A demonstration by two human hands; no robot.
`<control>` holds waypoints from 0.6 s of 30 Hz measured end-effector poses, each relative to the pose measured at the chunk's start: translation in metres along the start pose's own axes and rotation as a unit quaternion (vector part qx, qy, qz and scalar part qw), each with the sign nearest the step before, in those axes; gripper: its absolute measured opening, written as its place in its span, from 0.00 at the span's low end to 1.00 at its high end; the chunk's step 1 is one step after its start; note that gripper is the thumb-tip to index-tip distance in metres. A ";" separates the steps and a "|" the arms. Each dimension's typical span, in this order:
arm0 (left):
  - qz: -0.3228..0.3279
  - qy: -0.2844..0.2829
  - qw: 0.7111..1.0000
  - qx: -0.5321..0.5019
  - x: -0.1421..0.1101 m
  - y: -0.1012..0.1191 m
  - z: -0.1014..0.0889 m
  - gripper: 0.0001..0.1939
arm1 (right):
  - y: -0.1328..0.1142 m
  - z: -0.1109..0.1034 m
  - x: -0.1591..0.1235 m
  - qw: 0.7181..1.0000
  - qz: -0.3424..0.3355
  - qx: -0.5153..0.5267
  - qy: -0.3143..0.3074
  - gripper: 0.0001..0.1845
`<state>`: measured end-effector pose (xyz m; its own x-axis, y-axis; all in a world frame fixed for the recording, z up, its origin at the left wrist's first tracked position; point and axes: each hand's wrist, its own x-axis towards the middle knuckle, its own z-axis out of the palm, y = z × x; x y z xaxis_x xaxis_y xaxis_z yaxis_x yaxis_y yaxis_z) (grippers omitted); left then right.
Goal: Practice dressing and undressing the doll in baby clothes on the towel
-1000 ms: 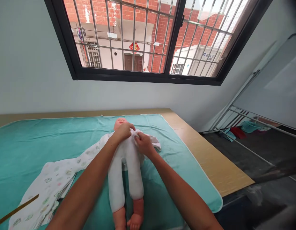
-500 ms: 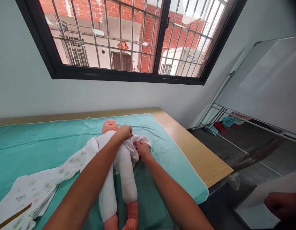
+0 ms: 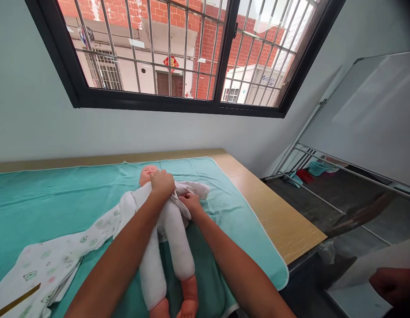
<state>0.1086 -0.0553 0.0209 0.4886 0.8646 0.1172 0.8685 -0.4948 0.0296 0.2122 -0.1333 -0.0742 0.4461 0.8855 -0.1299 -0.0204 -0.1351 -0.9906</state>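
A baby doll (image 3: pixel 173 238) with a white cloth body lies on its back, its head (image 3: pixel 146 173) toward the wall. A white printed baby garment (image 3: pixel 52 260) spreads from the left to the doll's side, and a sleeve (image 3: pixel 200 190) of white cloth sticks out at the right. My left hand (image 3: pixel 162 183) is closed at the doll's upper chest beside the chin, with white cloth at its fingers. My right hand (image 3: pixel 191 204) pinches the cloth by the doll's side, just below the sleeve. The doll's arm there is hidden by cloth and hands.
A teal sheet (image 3: pixel 75 198) covers much of the wooden table (image 3: pixel 274 216). A barred window (image 3: pixel 178 57) is in the wall ahead. At the right stands a whiteboard (image 3: pixel 373 115) on a metal frame. Another person's hand (image 3: pixel 389 285) shows at lower right.
My left hand has moved left and up toward the doll's chin. My right hand has shifted slightly left and up. The sleeve lies straighter, and the doll's legs have swung slightly right.
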 end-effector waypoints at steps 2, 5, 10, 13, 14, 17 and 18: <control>-0.006 0.021 1.000 0.022 -0.003 0.002 -0.003 0.14 | 0.003 -0.007 0.003 0.999 0.031 0.041 0.008 0.08; 0.061 0.007 0.998 0.002 0.005 0.010 -0.003 0.16 | 0.005 -0.009 0.010 0.988 0.078 0.129 0.034 0.11; 0.173 -0.068 0.981 -0.054 0.031 0.025 0.008 0.16 | 0.008 -0.001 0.018 0.986 0.079 0.137 0.045 0.06; 0.153 -0.080 0.983 -0.056 0.038 0.023 0.015 0.13 | 0.011 0.000 0.020 0.990 0.071 0.117 0.041 0.07; 0.139 -0.077 0.986 -0.053 0.038 0.021 0.017 0.12 | 0.013 0.000 0.020 0.991 0.068 0.107 0.039 0.07; 0.113 -0.065 0.990 -0.050 0.037 0.016 0.020 0.11 | 0.015 0.000 0.022 0.996 0.046 0.071 0.036 0.09; 0.114 -0.059 0.990 -0.057 0.036 0.016 0.019 0.13 | 0.015 -0.001 0.023 0.997 0.036 0.056 0.035 0.09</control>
<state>0.1414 -0.0301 0.0062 0.6831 0.7301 0.0166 0.7227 -0.6791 0.1282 0.2230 -0.1155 -0.0925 0.5016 0.8414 -0.2009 -0.1520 -0.1429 -0.9780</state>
